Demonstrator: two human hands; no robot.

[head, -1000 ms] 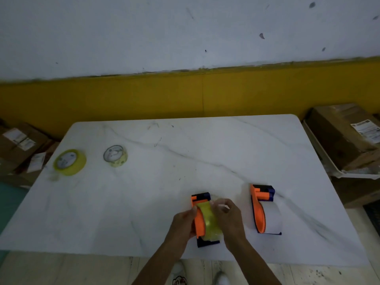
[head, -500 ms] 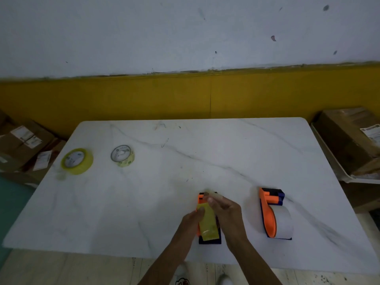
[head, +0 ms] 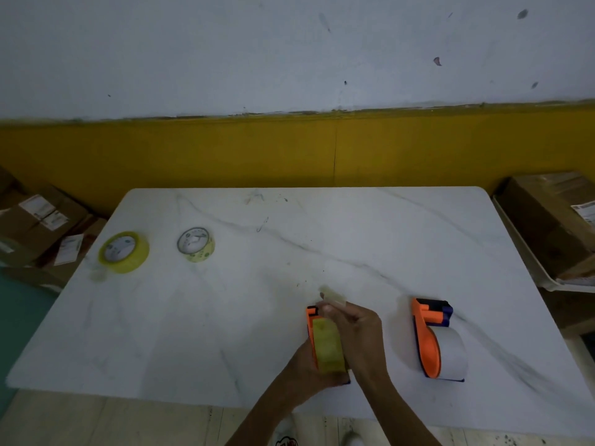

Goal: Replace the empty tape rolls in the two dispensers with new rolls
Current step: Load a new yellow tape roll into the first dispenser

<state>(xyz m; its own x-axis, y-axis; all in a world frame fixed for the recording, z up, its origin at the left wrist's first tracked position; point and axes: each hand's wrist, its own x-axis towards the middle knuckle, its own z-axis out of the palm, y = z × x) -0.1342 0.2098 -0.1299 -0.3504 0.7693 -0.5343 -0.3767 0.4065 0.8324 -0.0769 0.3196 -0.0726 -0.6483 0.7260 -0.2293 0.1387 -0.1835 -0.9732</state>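
Observation:
An orange tape dispenser (head: 311, 320) with a yellowish tape roll (head: 327, 347) in it stands near the table's front edge. My left hand (head: 309, 370) grips its near end and lower side. My right hand (head: 355, 329) pinches the loose tape end (head: 333, 295) and holds it stretched past the dispenser's far end. A second orange dispenser (head: 428, 341) with a white roll (head: 452, 352) stands to the right, untouched. Two loose rolls lie flat at the far left: a yellow roll (head: 124, 251) and a smaller pale roll (head: 195, 244).
The white marble table (head: 322, 239) stands against a yellow and white wall. Cardboard boxes (head: 35, 220) sit on the floor to the left. A large box (head: 550, 220) rests in a white tray beyond the table's right edge.
My right hand has pulled the tape end forward from over the roll to beyond the dispenser's far end. My left hand slid down to the dispenser's near end.

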